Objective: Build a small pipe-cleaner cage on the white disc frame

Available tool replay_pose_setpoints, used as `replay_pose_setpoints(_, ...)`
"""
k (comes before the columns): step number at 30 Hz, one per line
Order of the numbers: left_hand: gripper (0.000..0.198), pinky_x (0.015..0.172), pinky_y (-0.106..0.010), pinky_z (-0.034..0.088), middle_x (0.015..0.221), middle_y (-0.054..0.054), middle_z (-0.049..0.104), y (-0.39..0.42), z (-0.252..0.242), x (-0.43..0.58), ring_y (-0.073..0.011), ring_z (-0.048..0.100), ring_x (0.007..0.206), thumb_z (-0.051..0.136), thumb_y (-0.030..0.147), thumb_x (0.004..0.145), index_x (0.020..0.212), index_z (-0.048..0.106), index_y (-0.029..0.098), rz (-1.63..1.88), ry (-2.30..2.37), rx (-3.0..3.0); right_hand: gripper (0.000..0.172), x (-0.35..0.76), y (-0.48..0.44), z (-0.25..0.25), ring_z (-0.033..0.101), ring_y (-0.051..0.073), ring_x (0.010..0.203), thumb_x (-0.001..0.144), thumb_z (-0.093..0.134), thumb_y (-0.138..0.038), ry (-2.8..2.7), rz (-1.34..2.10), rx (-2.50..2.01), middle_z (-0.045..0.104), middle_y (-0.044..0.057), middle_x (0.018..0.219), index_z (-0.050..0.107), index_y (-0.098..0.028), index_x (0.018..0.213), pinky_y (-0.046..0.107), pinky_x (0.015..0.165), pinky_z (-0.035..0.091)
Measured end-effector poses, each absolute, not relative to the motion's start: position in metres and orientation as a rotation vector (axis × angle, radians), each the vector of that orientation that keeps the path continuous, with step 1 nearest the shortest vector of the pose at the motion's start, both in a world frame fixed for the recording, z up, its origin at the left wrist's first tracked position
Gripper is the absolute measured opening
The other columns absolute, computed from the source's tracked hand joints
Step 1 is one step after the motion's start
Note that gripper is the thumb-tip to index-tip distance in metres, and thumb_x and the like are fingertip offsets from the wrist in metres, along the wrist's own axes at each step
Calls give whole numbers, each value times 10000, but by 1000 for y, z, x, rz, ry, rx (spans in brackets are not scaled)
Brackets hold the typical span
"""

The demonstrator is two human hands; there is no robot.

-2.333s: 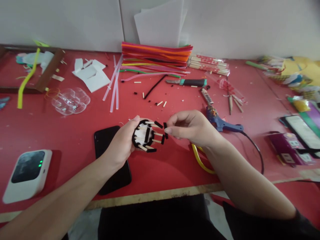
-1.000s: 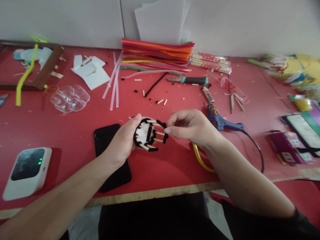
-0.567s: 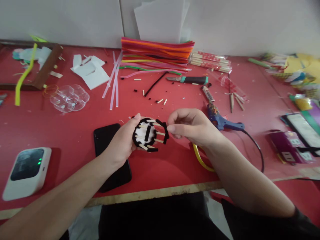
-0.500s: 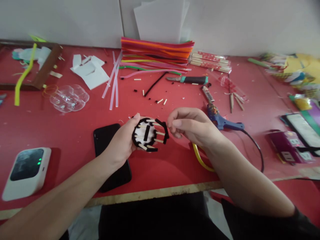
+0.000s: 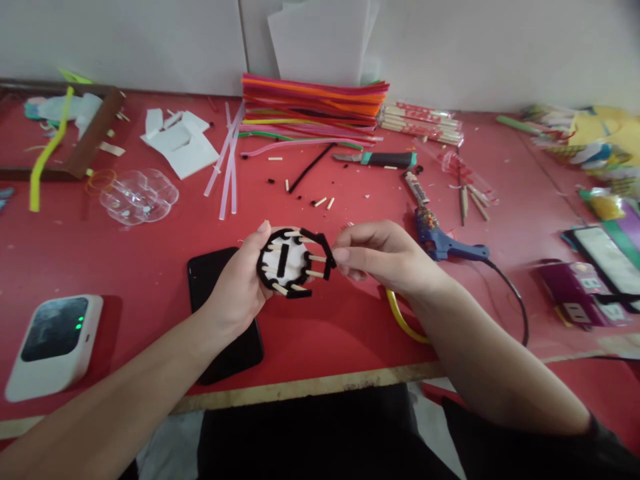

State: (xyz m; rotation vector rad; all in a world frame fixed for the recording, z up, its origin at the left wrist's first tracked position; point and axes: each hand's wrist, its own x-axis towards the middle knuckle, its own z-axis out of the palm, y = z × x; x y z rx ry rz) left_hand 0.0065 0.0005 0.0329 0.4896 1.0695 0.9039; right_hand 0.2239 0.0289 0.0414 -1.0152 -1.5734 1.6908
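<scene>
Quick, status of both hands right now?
Left hand: holding the round black-and-white piece.
Right hand: fingers bent at the black strips; whether gripping, cannot be told.

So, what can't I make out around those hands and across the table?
All in the head view:
Underside of the round black-and-white piece: covered by the left hand.
Right hand's grip: bent fingers obscure whether they pinch or merely touch.
Middle of the black phone: behind the left forearm.
Print on the small tube: blurred, tiny.
Brown-rimmed tray's far-left part: cut off by the picture edge.
</scene>
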Motion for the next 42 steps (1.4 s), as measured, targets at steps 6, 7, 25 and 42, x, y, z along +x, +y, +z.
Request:
replay_pose_setpoints(6,504,582,-279,636,966,-83,816,0,31,5,-228,795,810,543,579,1000,1204,738,162,902,1046,541,396,222,29,43,469,68,496,839,861,-461,-1590,1708,-1013,565,-38,558,661,-157,683,222,468,355)
replay_pose_setpoints(7,506,581,-281,637,966,-82,818,0,31,5,-228,795,808,542,580,1001,1213,735,162,902,1047,539,399,222,29,43,467,66,496,837,864,-461,-1592,1710,-1013,564,-39,557,657,-157,683,222,469,353)
replay_pose_setpoints(25,527,578,-268,628,981,-87,815,-1,32,6,-265,805,919,600,624,951,1186,719,168,902,1020,614,331,224,27,41,499,70,500,824,870,-410,-1506,1727,-985,612,-24,586,696,-161,693,217,459,352)
replay_pose_setpoints(42,546,527,-291,614,986,-92,814,-5,31,9,-257,790,793,679,642,901,1159,731,164,899,954,694,162,216,22,42,550,81,591,808,898,-272,-1391,1613,-853,663,-6,731,771,-172,821,234,543,464)
